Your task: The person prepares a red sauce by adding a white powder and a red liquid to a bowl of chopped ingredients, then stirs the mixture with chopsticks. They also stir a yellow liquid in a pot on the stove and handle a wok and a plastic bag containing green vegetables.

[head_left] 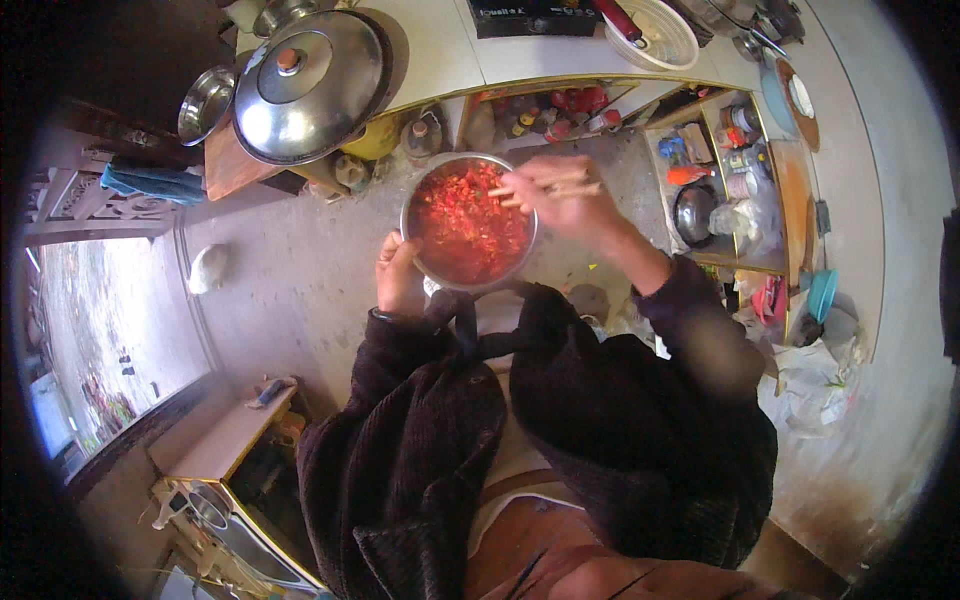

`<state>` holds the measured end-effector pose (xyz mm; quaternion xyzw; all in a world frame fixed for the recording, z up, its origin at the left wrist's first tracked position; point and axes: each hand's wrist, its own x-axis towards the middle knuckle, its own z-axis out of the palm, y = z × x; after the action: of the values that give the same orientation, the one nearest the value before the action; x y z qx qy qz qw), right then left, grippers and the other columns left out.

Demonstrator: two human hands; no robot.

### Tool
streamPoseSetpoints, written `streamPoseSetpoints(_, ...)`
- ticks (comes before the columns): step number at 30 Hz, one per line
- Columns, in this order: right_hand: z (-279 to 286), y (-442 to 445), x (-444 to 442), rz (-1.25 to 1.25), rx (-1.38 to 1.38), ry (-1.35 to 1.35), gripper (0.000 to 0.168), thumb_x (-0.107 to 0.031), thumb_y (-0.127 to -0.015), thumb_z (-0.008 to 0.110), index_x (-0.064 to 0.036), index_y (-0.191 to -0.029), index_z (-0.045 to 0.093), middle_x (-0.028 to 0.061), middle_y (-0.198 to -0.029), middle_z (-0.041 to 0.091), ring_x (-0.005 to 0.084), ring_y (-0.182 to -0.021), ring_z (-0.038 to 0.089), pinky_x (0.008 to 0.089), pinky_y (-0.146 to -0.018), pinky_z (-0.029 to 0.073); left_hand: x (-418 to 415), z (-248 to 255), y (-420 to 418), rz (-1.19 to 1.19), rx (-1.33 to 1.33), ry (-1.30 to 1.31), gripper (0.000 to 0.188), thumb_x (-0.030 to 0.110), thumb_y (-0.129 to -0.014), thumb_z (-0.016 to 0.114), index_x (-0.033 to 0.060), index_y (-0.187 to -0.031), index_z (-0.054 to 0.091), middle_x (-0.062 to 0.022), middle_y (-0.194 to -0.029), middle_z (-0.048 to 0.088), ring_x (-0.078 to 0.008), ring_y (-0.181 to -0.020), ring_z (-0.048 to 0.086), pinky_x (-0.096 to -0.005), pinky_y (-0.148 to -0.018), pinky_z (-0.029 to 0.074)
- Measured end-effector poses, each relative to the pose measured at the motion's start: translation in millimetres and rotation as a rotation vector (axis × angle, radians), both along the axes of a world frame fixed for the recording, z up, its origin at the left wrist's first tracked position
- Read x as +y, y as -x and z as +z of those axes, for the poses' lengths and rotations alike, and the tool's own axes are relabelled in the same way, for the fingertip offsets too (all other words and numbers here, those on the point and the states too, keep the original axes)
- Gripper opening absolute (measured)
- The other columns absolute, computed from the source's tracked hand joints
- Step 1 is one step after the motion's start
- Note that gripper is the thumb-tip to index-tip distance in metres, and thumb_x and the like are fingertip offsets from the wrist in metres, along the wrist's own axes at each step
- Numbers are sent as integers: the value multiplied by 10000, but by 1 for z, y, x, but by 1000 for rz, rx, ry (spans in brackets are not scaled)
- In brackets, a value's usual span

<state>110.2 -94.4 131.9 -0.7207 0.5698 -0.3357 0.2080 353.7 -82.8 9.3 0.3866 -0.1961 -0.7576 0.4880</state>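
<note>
A round metal bowl (406, 217) is held in front of me, above the floor. Chopped red chili peppers (469, 217) with pale bits fill much of it. My left hand (399, 276) grips the bowl's near left rim, the thumb over the edge. In my right hand (566, 199), blurred, is a pair of wooden chopsticks (546, 191). Their tips are over the right part of the chopped peppers; whether they touch them I cannot tell.
A large lidded wok (330, 97) stands at the upper left beside a metal basin (206, 105). Along the back, the counter (435, 45) carries a white plastic basket (675, 45). Open shelves (791, 202) with bottles and packets are on the right. At lower left stands a cabinet (232, 442).
</note>
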Motion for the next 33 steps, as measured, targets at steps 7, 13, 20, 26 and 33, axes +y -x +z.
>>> streamPoseSetpoints(7,16,-15,-38,108,126,181,222,-198,-882,655,-71,-701,669,73,-659,644,280,-610,641,371,-542,498,-1,-20,-7,-85,-29,34,117,8,-870,552,103,-804,561,2,-849,655,-111,-761,604,-270,-726,488)
streamPoseSetpoints(13,-18,-1,-1,-237,-259,-233,278,-239,-947,610,-33,-773,675,81,-658,676,166,-534,655,308,-485,484,-8,-22,0,24,-4,-80,149,18,-875,566,123,-773,542,24,-831,642,-100,-753,601,-255,-709,486)
streamPoseSetpoints(20,-11,-24,4,-245,-447,-220,240,-197,-936,640,-9,-791,672,69,-638,661,134,-525,653,268,-462,475,-6,-12,2,40,-99,-34,183,20,-864,599,150,-755,532,58,-753,608,-51,-646,532,-199,-612,420)
streamPoseSetpoints(26,-35,-34,-8,139,-194,102,141,-120,-900,671,15,-868,699,81,-737,696,144,-603,675,269,-513,512,-17,13,7,48,-110,-8,216,19,-860,605,158,-720,516,77,-718,577,-26,-611,482,-192,-563,359)
streamPoseSetpoints(33,-7,-15,-11,122,-363,-162,112,-111,-898,670,-14,-874,722,74,-765,709,129,-619,674,269,-534,518,-20,-8,-5,60,-113,-86,209,21,-862,598,156,-724,520,82,-724,567,-32,-636,501,-192,-603,404)
